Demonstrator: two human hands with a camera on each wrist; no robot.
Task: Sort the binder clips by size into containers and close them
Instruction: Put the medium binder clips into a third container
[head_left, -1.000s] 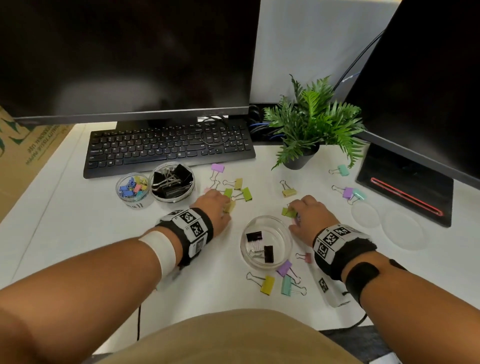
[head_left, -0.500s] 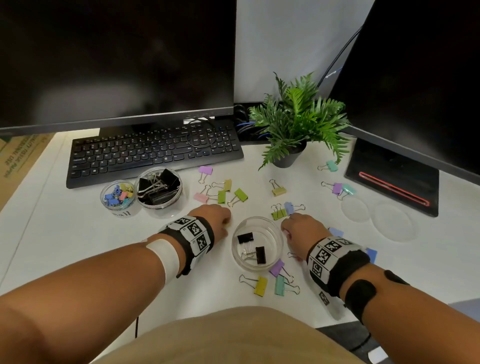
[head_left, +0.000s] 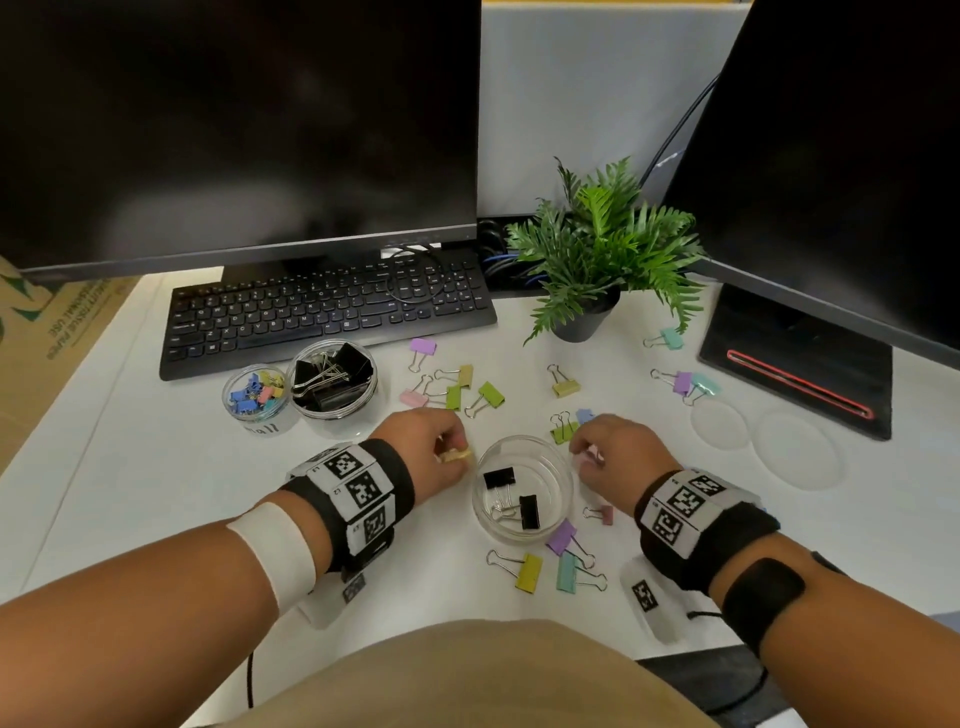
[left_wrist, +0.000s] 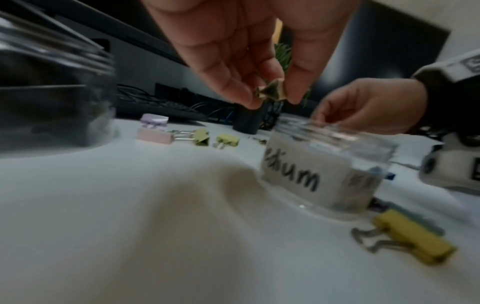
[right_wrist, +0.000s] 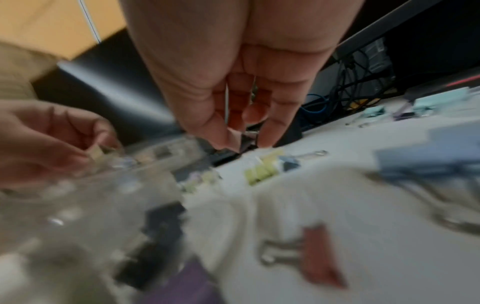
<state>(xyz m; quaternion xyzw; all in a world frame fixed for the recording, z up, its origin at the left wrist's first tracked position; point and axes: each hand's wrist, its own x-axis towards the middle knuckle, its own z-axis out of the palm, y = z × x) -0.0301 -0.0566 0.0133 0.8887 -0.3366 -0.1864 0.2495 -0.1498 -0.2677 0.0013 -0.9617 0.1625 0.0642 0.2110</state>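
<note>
A clear round container (head_left: 522, 530) marked "medium" (left_wrist: 324, 164) stands open at the desk's front centre with two black clips (head_left: 529, 512) inside. My left hand (head_left: 457, 454) hovers just left of its rim, thumb and fingers pinching a yellow binder clip (left_wrist: 270, 93). My right hand (head_left: 584, 452) is at the rim's right side, fingertips pinched on a small clip (right_wrist: 248, 142) whose colour is blurred. Several pastel clips (head_left: 452, 395) lie loose around the container.
Two more open containers sit left by the keyboard (head_left: 322, 312): one with small coloured clips (head_left: 256, 397), one with big black clips (head_left: 335, 382). Two clear lids (head_left: 719, 423) lie at right. A potted plant (head_left: 592, 270) and two monitors stand behind.
Both hands have drawn back from the scattered clips toward the medium container, each now lifting a clip off the desk.
</note>
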